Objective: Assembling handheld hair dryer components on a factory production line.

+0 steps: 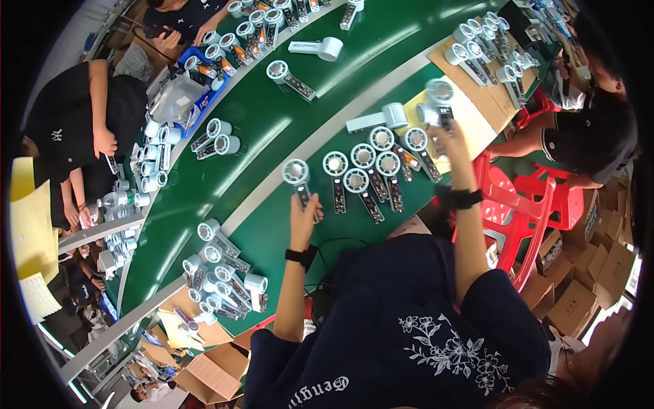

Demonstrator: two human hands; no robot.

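Observation:
My left hand [304, 217] is closed round the handle of a pale-blue handheld fan [296, 173], its round head pointing away from me. Farther right, my right hand [448, 139] grips another handheld fan [439, 91] by its handle, slightly smeared by motion. Between the hands, several similar fans [362, 157] lie on the green table [340, 235], open handles showing circuit parts inside. One fan [394, 116] lies on its side just left of my right hand, by a yellow sheet [470, 136]. Both my wrists wear black bands.
A green conveyor belt [225, 180] curves past beyond a metal rail [259, 198], carrying a few fans. Fan clusters lie at the near left [221, 279] and on cardboard [453, 68] at far right. Co-workers sit around; red stools [518, 198] and cartons [579, 307] stand at right.

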